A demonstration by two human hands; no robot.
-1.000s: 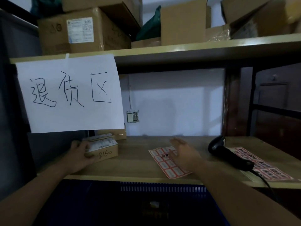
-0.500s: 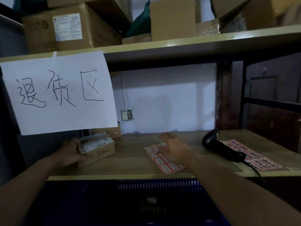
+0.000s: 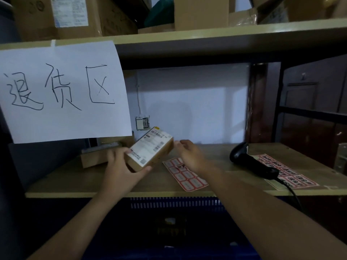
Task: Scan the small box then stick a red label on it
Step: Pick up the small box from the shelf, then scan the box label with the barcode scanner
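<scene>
My left hand [image 3: 122,166] grips the near end of a small brown box [image 3: 150,149] with a white shipping label on top, held tilted above the wooden shelf [image 3: 93,181]. My right hand [image 3: 189,156] hovers open just right of the box's far end, fingers spread, above a sheet of red labels [image 3: 187,179]. A black handheld scanner [image 3: 251,162] lies on the shelf to the right, partly on a second sheet of red labels [image 3: 289,173].
Another brown box [image 3: 93,158] sits at the shelf's left under a hanging white paper sign [image 3: 62,92]. Cardboard boxes [image 3: 71,15] fill the upper shelf. A blue crate [image 3: 176,205] stands below the shelf edge. The scanner's cable [image 3: 293,194] drops over the front edge.
My left hand has lifted the small box off the stack at the left and carried it right and up. My right hand has risen from the label sheet toward the box.
</scene>
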